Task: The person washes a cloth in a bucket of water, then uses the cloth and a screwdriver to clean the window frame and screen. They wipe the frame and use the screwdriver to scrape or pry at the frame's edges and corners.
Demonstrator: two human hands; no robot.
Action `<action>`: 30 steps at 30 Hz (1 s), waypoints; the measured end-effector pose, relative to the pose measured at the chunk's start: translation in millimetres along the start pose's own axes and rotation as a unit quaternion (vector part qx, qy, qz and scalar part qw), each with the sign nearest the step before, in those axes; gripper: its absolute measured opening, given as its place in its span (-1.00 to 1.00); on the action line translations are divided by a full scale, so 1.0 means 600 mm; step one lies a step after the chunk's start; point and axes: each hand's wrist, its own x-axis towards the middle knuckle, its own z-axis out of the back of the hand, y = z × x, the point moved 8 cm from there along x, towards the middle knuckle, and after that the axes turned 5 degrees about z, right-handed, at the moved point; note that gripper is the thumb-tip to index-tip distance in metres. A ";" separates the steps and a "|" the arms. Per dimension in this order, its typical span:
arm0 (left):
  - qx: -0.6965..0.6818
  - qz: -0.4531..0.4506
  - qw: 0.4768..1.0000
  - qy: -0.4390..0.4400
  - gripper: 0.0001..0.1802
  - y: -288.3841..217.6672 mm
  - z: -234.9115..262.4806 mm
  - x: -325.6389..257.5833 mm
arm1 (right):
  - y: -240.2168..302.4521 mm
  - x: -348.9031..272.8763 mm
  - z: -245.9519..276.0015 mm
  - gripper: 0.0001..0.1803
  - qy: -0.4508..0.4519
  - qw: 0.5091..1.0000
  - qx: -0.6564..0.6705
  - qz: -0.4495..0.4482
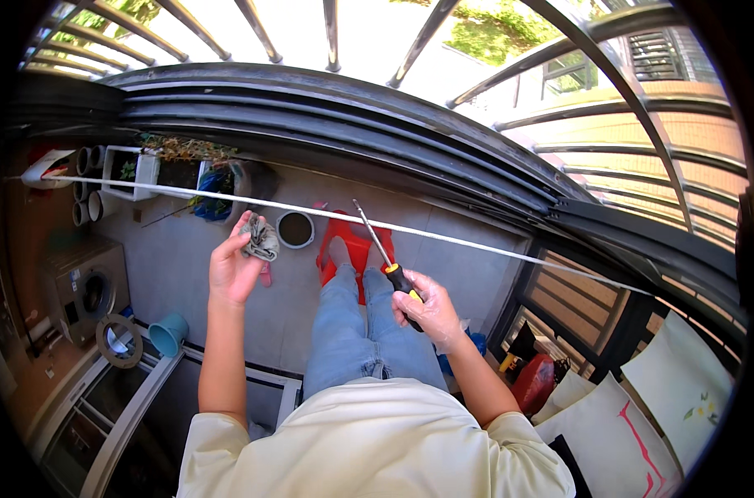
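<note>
"So, what is the right hand [433, 311] doing?"

"It's closed round the black and yellow handle of a screwdriver [398, 278], just right of the red stool [359, 249] as seen from above. The metal shaft slants up and leftward, its tip reaching across the stool's upper part in this view. Something clear and crinkled shows at the wrist; I can't tell what it is."

"And the left hand [234, 270]?"

"Out to the left of the stool, palm showing, with a crumpled grey cloth [261, 241] gripped between the thumb and fingers."

"Does the tool touch that white cord [286, 207]?"

"Can't tell. The cord runs slantwise above the stool, and the shaft crosses it in the view, but the depth isn't clear."

"Where are the person's feet?"

"Over the stool, one each side of its middle, below blue jeans."

"What else lies about it?"

"Near the stool's left side, a round pail [296, 246] with dark contents on the grey floor [173, 266]. Well to the left of the stool, a front-loading washing machine [70, 286], and below that, in the view, a teal bucket [168, 339]. Well to the stool's right, pale panels [609, 423], one with a pink line drawing. Beyond the stool, a dark window frame [327, 100] with metal bars [333, 37]."
</note>
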 end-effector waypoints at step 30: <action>-0.116 -0.071 0.970 -0.202 -0.87 0.089 0.262 -0.155 | 0.193 0.221 -0.002 -0.58 -0.125 0.656 -0.535 0.518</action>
